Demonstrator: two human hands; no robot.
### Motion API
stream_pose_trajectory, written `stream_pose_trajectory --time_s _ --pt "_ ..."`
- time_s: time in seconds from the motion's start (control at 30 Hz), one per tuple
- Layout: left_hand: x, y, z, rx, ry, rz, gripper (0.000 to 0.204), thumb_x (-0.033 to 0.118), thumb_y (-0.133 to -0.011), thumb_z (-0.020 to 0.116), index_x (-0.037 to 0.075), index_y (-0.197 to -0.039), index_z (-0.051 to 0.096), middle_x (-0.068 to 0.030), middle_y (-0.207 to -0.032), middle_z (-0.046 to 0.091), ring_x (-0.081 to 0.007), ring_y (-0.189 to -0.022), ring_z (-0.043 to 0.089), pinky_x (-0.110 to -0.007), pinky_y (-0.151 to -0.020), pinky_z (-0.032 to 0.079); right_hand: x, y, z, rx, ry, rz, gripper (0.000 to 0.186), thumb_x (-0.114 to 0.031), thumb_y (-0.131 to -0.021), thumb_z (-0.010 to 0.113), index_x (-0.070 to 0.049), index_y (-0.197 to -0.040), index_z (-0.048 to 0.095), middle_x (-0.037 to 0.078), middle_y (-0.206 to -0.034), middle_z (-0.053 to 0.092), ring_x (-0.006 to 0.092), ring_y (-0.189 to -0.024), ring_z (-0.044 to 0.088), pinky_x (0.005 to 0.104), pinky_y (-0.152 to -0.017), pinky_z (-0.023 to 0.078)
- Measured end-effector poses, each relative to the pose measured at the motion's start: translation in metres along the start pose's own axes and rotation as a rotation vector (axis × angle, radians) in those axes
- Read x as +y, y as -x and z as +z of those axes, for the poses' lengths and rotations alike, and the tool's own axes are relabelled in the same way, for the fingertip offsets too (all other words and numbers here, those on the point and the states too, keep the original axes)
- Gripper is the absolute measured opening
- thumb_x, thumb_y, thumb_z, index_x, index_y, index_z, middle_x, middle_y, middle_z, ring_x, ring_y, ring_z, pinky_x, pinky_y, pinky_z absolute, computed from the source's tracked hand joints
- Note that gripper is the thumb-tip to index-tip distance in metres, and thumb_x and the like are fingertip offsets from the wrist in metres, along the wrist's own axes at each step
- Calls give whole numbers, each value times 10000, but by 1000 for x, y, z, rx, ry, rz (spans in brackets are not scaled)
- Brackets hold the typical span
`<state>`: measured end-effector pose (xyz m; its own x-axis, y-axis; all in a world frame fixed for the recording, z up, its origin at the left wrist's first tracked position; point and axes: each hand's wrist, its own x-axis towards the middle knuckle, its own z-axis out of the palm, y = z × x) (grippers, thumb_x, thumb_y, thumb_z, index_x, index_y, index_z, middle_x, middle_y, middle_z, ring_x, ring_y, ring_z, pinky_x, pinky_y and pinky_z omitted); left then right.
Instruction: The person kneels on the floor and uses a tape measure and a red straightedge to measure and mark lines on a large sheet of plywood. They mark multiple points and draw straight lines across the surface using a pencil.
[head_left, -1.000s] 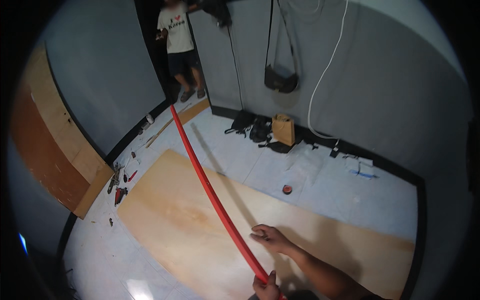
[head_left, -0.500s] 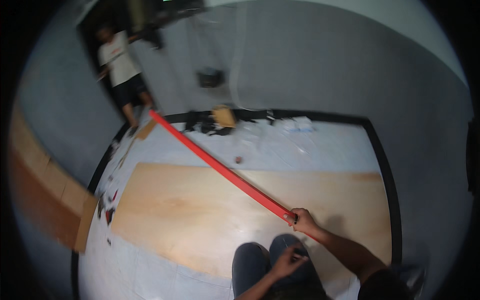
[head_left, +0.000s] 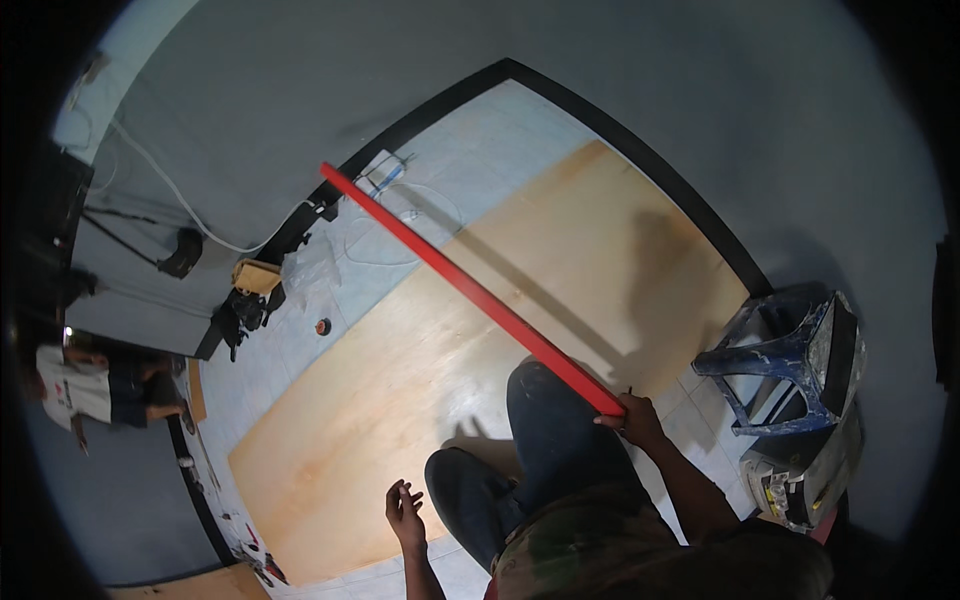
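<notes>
Grey wall [head_left: 420, 60], dark skirting [head_left: 508, 69], pale tiled floor [head_left: 520, 122], plywood sheet [head_left: 400, 380] lying on it. On my feed, right hand [head_left: 637, 420]: grip clamped round the near end of a long red bar [head_left: 480, 298]. Bar slants up and away to the left, passing in front of the right knee [head_left: 545, 410], raised off the plywood; shadow [head_left: 540, 298] falls apart from it. Far end shows against wall and skirting. My left hand [head_left: 405, 510]: near the left knee [head_left: 460, 475], over the plywood by its edge, grip apart, fingers slightly curled. Farther out, right: paint-splashed blue stool [head_left: 790, 360], grey box [head_left: 805, 465] just beside; can't tell if touching. Left, past the sheet: small red-and-black roll [head_left: 323, 327], clear plastic bag [head_left: 310, 265], brown paper bag [head_left: 257, 277], dark bags [head_left: 243, 315]. White cable [head_left: 200, 220] along the wall. Far left, person in white shirt [head_left: 75, 390].
</notes>
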<state>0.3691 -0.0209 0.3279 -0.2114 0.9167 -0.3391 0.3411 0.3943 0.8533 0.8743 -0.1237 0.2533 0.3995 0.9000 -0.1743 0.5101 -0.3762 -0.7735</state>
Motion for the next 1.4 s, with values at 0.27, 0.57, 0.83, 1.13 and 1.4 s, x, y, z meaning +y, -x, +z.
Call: stream_pose_trajectory --time_s 0.27,0.57,0.83,1.13,1.4 --pt "61 -24 77 -229 -146 156 386 269 -1153 634 14 -1442 640 -136 -1318 736 -203 -1005 750 -362 -885 595 101 49 -3 53 46 300 436 -365 -801 943 -14 -926 717 224 -829 762 400 -798 782 472 -725 601" --pt "12 -7 80 -280 -162 153 373 304 -1162 608 46 -1428 653 -115 -1373 715 -224 -1050 737 -373 -897 569 139 99 -26 -14 -42 366 418 -368 -835 909 -17 -983 737 183 -905 766 348 -736 769 470 -699 625" --pt "-6 -5 40 -254 -177 101 498 430 -1173 559 48 -1488 613 -134 -1453 678 -248 -1116 727 -401 -936 554 157 130 -22 0 -246 460 390 -302 -858 877 18 -1043 753 136 -805 745 224 -627 758 386 -593 613" --pt "9 -57 59 -291 -397 20 610 551 -1132 595 50 -1479 616 -156 -1400 694 -265 -1075 748 -422 -913 575 249 126 4 -46 69 344 432 -425 -807 844 -46 -994 759 191 -884 773 402 -851 767 495 -795 621" --pt "25 -117 184 -517 -543 226 533 472 -1138 621 39 -1447 627 -148 -1314 725 -257 -1061 764 -393 -885 595 310 121 25 -95 -30 354 454 -457 -795 842 -54 -986 758 211 -951 774 431 -933 758 521 -859 611"
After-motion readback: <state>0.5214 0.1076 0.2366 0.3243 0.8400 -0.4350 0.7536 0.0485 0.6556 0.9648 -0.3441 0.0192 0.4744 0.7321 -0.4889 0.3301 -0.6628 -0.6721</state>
